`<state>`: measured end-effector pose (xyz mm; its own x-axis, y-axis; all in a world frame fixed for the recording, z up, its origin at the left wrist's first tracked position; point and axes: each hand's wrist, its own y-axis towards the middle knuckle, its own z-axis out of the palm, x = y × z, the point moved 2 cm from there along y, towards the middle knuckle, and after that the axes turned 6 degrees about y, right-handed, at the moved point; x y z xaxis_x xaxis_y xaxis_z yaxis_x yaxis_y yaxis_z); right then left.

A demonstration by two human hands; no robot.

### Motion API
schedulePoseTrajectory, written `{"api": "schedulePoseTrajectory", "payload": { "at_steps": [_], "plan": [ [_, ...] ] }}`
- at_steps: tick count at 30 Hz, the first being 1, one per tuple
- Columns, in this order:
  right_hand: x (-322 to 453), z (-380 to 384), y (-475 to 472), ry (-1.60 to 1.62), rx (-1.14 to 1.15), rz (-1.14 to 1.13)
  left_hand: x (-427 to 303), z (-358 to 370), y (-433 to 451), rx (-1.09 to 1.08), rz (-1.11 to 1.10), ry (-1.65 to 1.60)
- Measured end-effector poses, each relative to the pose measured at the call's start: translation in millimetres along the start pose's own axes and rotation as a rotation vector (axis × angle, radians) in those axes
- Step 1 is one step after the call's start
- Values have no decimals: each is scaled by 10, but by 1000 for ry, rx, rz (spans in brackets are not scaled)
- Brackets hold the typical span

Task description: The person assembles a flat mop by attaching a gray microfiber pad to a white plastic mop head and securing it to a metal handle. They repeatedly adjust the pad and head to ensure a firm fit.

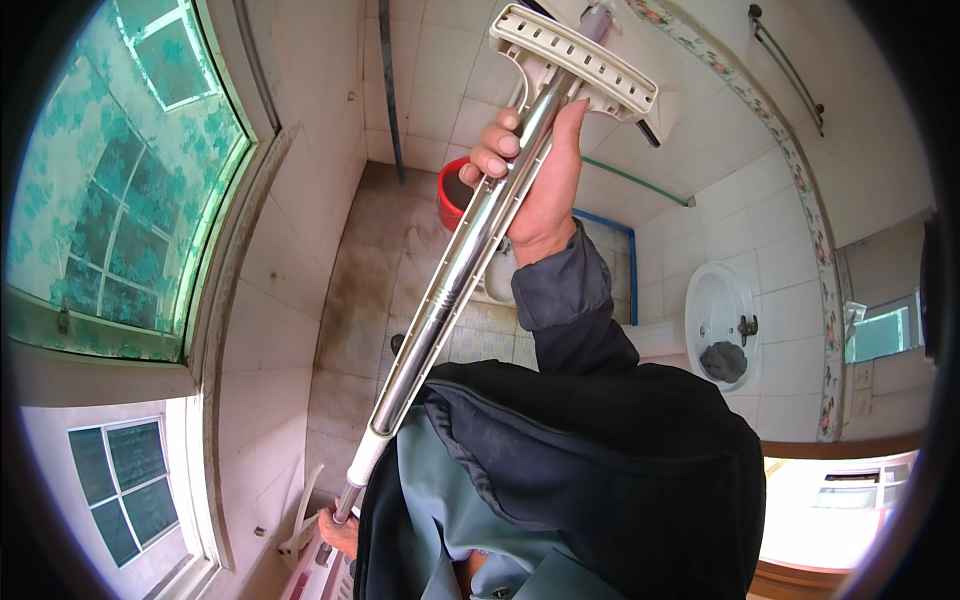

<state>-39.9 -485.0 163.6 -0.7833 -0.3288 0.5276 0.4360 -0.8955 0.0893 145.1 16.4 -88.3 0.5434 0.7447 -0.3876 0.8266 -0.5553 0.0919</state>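
My right hand [536,180], palm up, grips the shiny metal pole [457,277] of a long-handled cleaning tool just below its head. The slotted white plastic head [574,64] is at the top; a black-edged part [649,133] shows behind it. From there the pole slants down left to a white grip sleeve [367,454]. My left hand [339,531], low at the left beside my jacket, is closed around the thinner lower part of the pole. A pink and white plastic object [307,574] is beside that hand, partly cut off.
A red bucket [450,214] stands on the stained tile floor [360,300], partly behind the pole. At the right, a white washbasin [705,300] holds a dark grey cloth [724,361]. Windows line the left wall. A blue pipe [634,270] and a towel rail [787,67] run along the walls.
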Motion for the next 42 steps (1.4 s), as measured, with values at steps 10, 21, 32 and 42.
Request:
{"api": "schedulePoseTrajectory", "payload": {
  "at_steps": [10,21,32,42],
  "plan": [
    [-32,-33,-44,62,72,66,228,103,109,456,-83,-210],
    [-167,-83,-55,53,-23,140,-110,-172,237,891,-153,-207],
    [-218,-191,-64,36,-66,163,-308,-329,293,1012,-272,-518],
    [-566,-151,-38,-184,-313,257,-1136,-320,974,779,-93,-963]
  ]
}}
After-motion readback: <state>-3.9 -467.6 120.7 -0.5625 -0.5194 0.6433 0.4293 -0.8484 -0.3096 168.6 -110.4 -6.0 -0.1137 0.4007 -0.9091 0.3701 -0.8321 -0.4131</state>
